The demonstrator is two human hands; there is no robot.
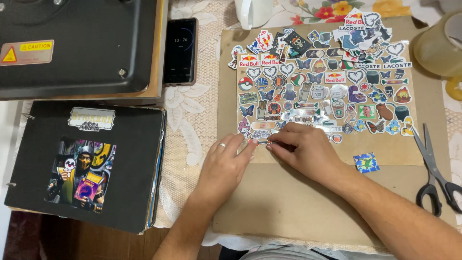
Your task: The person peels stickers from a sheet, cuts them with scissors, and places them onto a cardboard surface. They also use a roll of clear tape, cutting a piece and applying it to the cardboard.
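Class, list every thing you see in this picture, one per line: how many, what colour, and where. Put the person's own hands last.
stickers: many, mixed colours, spread in rows over the far part of the board
small sticker: one, pinched between the fingertips of both hands
blue sticker: one, lying alone right of the hands
cardboard sheet: one, brown, under the stickers
scissors: one pair, black handles, right edge
tape roll: one, clear brownish, top right
phone: one, black, top middle
album: one, black, lower left
black machine: one, top left
mug: one, white, top edge
tablecloth: one, cream lace
left hand: one, wearing a ring
right hand: one
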